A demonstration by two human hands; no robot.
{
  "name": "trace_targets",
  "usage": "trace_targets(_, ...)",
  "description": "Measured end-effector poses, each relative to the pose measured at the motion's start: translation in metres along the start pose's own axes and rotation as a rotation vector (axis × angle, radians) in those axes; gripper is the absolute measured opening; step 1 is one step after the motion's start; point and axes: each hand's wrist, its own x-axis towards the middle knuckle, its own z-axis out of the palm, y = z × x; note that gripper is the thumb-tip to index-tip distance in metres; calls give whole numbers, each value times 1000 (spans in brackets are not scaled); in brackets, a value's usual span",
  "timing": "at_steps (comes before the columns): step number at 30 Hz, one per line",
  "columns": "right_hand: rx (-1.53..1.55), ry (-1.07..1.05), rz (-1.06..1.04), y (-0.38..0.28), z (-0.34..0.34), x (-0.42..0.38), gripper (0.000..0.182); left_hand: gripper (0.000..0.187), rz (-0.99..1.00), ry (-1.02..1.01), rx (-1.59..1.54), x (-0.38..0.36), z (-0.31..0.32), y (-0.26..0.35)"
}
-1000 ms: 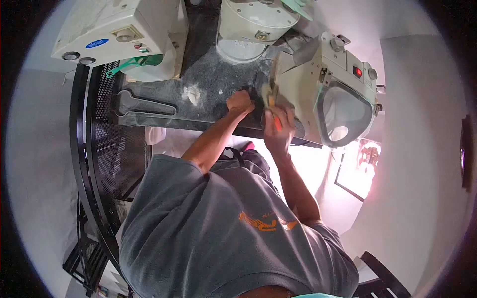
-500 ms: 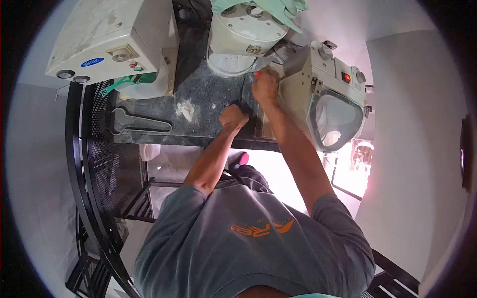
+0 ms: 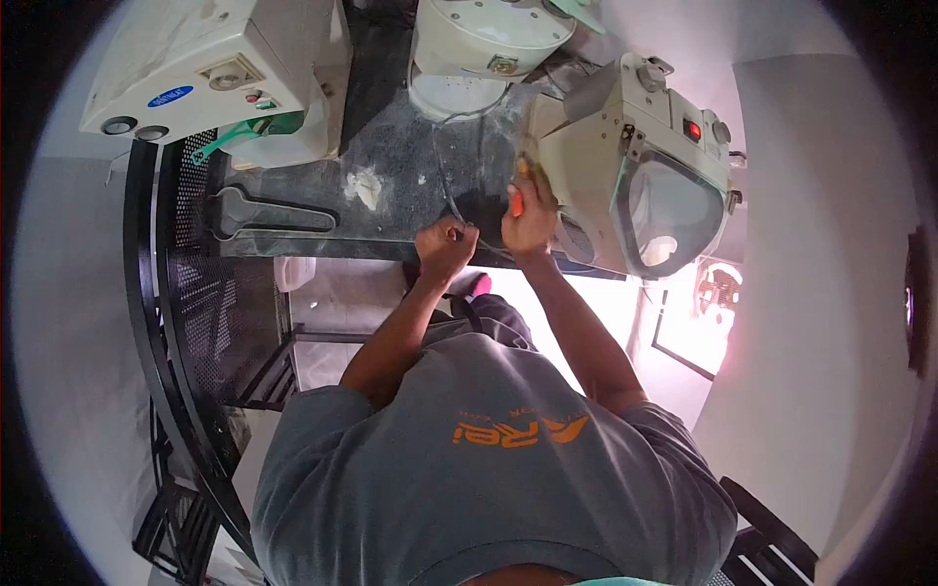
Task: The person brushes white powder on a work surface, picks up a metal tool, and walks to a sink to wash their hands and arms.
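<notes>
My left hand (image 3: 447,246) is closed at the front edge of the dark bench, with the thin cable (image 3: 450,195) running into its fingers. That cable curves down across the bench from beside the white drum-shaped machine. To the right, my right hand (image 3: 531,217) is wrapped round an orange-handled tool (image 3: 517,203); most of the tool is hidden by the fingers. This hand is right beside the beige cabinet machine (image 3: 586,181), which has a clear window and a lit red switch.
A beige box machine (image 3: 186,68) with a blue label stands back left, near a green-handled tool (image 3: 230,140). The white drum-shaped machine (image 3: 479,39) is at the back. A metal loop-shaped tool (image 3: 278,212) and white residue (image 3: 365,188) lie on the bench (image 3: 391,146).
My right hand has come back towards me along the cabinet machine's side with the orange-handled tool. My left hand has shifted slightly left and nearer the edge. The cabinet machine sits slightly further right.
</notes>
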Motion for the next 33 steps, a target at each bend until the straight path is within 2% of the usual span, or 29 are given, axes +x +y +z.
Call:
trace_targets(3, 133, -157, 77, -6, -1, -10, 16, 25, 9, -22, 8, -4, 0, -2)
trace_targets(6, 65, -95, 145, -21, -18, -17, 14, 26, 37, -32, 23, -7, -3, -3)
trace_targets(9, 22, -183, 280, -27, -50, -25, 13, 27, 36, -44, 21, -9, -9, 4)
trace_targets(10, 21, -137, 189, -21, -49, -29, 14, 27, 28, -50, 15, -9, -10, 5)
trace_targets(13, 104, -131, 133, -16, -24, -28, 15, 27, 65, -83, 34, -8, -11, 7)
trace_targets(17, 379, -177, 460, -17, -1, 11, 13, 27, 76, -109, 35, 0, -7, 9)
trace_targets(19, 320, 41, 322, 4, 35, 36, 12, 27, 86, -146, 20, 6, -3, 8)
trace_targets(20, 285, 152, 253, 14, 51, 51, 11, 28, 152, -165, 63, 10, -2, 6)
trace_targets(22, 263, 164, 206, 25, 69, 85, 14, 28, 162, -155, 127, 10, -5, 13)
trace_targets(25, 353, 191, 416, 44, 99, 130, 20, 27, 196, -153, 192, 5, -10, 17)
trace_targets(26, 222, 243, 326, 51, 109, 134, 24, 28, 186, -177, 195, 1, -14, 17)
trace_targets(29, 378, 353, 321, 53, 121, 113, 30, 29, 191, -219, 211, -11, -18, 11)
trace_targets(32, 294, 435, 255, 50, 115, 100, 29, 30, 142, -226, 125, -8, -17, 26)
trace_targets(33, 276, 442, 299, 52, 117, 97, 28, 30, 115, -242, 132, -10, -17, 24)
